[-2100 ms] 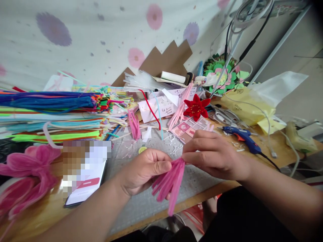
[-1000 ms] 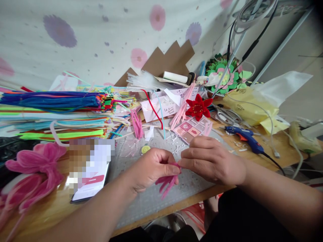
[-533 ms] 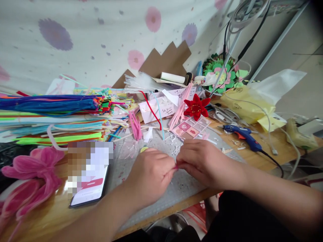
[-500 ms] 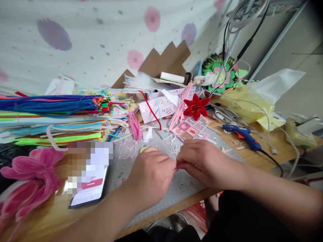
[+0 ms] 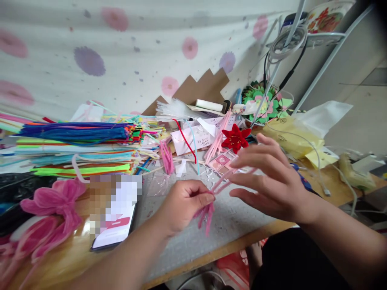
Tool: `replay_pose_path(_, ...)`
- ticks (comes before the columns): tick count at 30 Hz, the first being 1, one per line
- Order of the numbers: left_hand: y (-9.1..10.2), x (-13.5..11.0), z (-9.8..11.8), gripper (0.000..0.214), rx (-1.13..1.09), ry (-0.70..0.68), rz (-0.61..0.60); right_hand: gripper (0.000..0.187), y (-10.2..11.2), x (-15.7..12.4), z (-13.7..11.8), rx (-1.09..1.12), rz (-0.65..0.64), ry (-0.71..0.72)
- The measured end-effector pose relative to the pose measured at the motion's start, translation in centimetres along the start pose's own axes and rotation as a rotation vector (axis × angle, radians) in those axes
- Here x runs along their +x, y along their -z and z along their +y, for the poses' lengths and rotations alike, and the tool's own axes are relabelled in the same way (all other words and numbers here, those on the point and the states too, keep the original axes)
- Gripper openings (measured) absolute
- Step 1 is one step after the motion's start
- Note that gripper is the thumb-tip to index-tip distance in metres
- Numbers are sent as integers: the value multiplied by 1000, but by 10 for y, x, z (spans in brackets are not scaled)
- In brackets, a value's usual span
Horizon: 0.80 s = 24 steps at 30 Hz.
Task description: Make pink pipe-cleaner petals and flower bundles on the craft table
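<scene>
My left hand (image 5: 184,203) is closed in a pinch on a bundle of pink pipe cleaners (image 5: 207,209), whose short ends hang down below my fingers while longer strands fan up to the right. My right hand (image 5: 269,181) hovers just right of the bundle with its fingers spread and stretched out, the strands passing in front of its fingertips. Both hands are above a grey cutting mat (image 5: 193,237) at the front of the wooden table (image 5: 60,262).
A phone (image 5: 113,225) lies left of my hands, pink fuzzy flowers (image 5: 51,213) further left. Stacks of coloured pipe cleaners (image 5: 75,147) fill the back left. A red flower (image 5: 235,138), a partly hidden blue glue gun (image 5: 305,183), cables and a yellow bag (image 5: 292,135) crowd the right.
My right hand has let go of the bundle, lifted and spread its fingers. The pink strands now fan out upward from my left hand's pinch. The camera has tilted slightly up.
</scene>
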<state>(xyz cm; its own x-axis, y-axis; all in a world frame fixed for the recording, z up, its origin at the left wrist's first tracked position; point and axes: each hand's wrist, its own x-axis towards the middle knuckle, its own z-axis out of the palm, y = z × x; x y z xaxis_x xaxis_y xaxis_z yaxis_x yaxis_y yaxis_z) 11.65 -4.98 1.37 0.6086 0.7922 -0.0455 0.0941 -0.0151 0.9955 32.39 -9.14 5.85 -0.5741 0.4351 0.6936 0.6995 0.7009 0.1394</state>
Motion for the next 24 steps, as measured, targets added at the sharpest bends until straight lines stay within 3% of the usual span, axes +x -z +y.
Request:
replay_pose_path(3,-2,-2,0,20,-330,91,-20,19,3,-10,-1,-97,17,84)
replay_pose_path(6,-2,-4,0,19,-526,162,-76,28,1,-17,0,-189,247,-22)
replay_pose_path(8,-2,-4,-1,17,-611,174,-132,30,-1,-19,2,-167,306,-78)
replay_pose_path(15,-2,-5,-7,14,-730,169,-236,25,-13,-7,-5,171,-45,67)
replay_pose_path(20,-6,-5,-10,19,-714,226,-300,27,-12,3,-13,544,-176,22)
replay_pose_path(24,-11,-8,-10,29,-637,255,-301,29,-1,3,-19,556,-336,-46)
